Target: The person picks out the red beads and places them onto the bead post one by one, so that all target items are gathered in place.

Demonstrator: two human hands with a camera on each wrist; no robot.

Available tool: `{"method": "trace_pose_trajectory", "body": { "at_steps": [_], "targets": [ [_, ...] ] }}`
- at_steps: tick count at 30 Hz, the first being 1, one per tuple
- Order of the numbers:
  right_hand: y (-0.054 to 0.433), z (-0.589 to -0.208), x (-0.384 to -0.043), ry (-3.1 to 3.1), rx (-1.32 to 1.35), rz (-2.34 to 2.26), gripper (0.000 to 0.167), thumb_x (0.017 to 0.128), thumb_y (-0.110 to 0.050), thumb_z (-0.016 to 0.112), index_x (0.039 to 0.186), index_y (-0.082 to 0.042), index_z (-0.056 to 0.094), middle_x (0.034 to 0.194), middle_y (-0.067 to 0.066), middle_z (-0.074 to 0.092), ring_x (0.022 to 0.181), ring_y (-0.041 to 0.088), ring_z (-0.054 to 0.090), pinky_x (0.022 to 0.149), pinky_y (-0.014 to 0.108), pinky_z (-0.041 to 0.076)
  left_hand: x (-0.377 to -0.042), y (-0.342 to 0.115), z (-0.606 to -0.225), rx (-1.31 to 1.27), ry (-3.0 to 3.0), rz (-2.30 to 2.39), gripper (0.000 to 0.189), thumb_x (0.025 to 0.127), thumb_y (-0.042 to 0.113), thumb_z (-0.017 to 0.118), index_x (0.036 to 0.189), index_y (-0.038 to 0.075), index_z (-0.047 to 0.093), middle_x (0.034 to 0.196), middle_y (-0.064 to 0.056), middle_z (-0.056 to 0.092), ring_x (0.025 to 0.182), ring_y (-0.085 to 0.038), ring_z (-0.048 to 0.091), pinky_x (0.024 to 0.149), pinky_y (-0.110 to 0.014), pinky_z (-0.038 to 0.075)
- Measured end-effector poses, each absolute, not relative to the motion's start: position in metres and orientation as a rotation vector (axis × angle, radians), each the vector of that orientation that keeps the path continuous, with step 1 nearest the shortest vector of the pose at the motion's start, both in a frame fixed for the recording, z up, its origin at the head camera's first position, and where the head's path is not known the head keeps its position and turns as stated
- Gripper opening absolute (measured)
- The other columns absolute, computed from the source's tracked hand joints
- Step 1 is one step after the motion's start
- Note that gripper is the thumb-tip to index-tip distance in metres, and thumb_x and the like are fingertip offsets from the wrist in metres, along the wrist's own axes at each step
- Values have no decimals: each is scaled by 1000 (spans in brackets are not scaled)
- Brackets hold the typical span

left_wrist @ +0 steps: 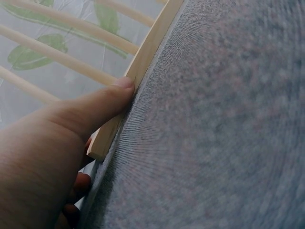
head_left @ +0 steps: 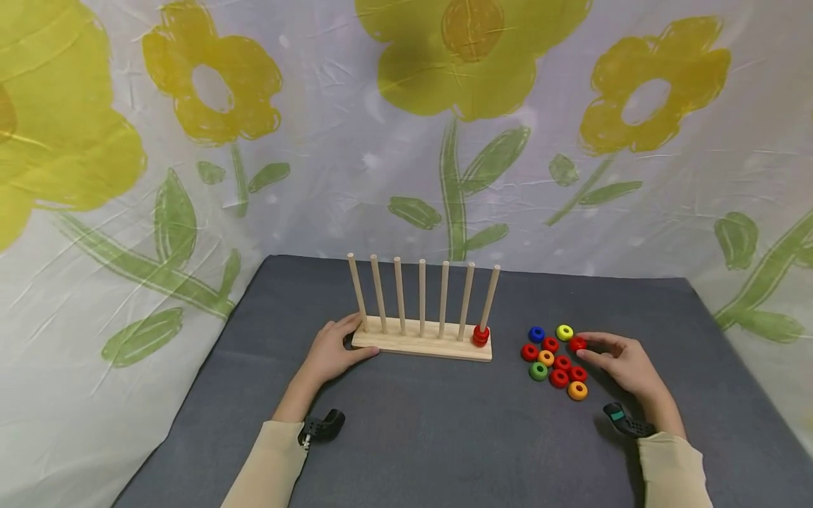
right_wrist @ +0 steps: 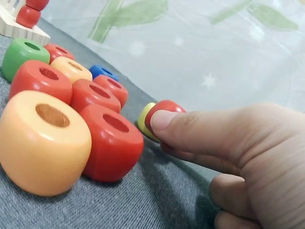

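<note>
A wooden peg rack (head_left: 422,344) with several upright pegs stands on the dark cloth. On its rightmost peg sit two red beads (head_left: 480,339), stacked. My left hand (head_left: 330,351) grips the rack's left end, its thumb (left_wrist: 112,98) along the front edge and its fingers partly hidden behind the base. To the right, my right hand (head_left: 625,363) pinches a red bead (right_wrist: 167,106) between thumb and forefinger. Just behind that bead in the right wrist view, a yellow bead (right_wrist: 143,121) is partly covered by it.
Loose beads lie in a cluster between rack and right hand: several red (head_left: 559,379), a green (head_left: 538,376), a blue (head_left: 536,339) and two orange (head_left: 577,397). A flowered sheet (head_left: 330,183) hangs behind the cloth-covered table (head_left: 444,437).
</note>
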State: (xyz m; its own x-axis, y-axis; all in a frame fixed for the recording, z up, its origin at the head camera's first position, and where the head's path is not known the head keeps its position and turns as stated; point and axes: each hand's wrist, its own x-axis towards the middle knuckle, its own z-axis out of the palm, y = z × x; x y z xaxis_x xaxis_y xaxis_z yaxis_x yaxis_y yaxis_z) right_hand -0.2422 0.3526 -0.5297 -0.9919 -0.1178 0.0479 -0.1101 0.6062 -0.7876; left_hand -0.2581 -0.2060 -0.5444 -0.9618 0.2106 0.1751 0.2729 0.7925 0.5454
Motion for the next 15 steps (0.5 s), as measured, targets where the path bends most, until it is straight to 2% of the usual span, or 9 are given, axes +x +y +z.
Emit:
{"method": "trace_pose_trajectory", "body": {
  "at_steps": [4, 7, 9, 12, 15],
  "targets": [
    [351, -527, -243, 2839, -246, -1356, 47, 95, -33, 76, 130, -2, 68, 126, 21, 64, 62, 15, 49, 50, 32, 36, -258, -206, -544, -386, -2875, -910, 89, 84, 53, 81, 152, 5, 49, 153, -16, 46, 117, -37, 50, 98, -56, 41],
    [350, -523, -243, 2857, -287, -1362, 43, 94, -30, 77, 127, -3, 70, 122, 20, 66, 58, 11, 46, 47, 31, 36, -258, -206, -543, -386, -2875, -910, 88, 84, 52, 81, 152, 4, 49, 153, -16, 46, 117, -37, 50, 98, -56, 41],
    [349, -520, -244, 2857, -310, -1377, 42, 94, -29, 77, 126, -2, 70, 118, 21, 68, 47, 9, 33, 42, 32, 32, -257, -206, -542, -386, -2876, -909, 88, 85, 51, 81, 151, 4, 49, 153, -17, 46, 117, -37, 50, 98, -56, 40],
    [346, -514, -244, 2872, -324, -1376, 40, 94, -29, 78, 124, -3, 71, 115, 20, 69, 44, 8, 27, 40, 32, 30, -257, -206, -542, -387, -2876, -904, 88, 85, 52, 80, 151, 3, 49, 153, -17, 46, 119, -38, 50, 99, -57, 40],
    [343, -505, -243, 2907, -332, -1342, 40, 94, -30, 77, 124, -4, 71, 115, 17, 70, 57, 10, 47, 46, 29, 38, -257, -205, -542, -388, -2874, -907, 88, 85, 52, 80, 151, 3, 49, 153, -16, 46, 120, -38, 50, 100, -57, 39]
  ]
}}
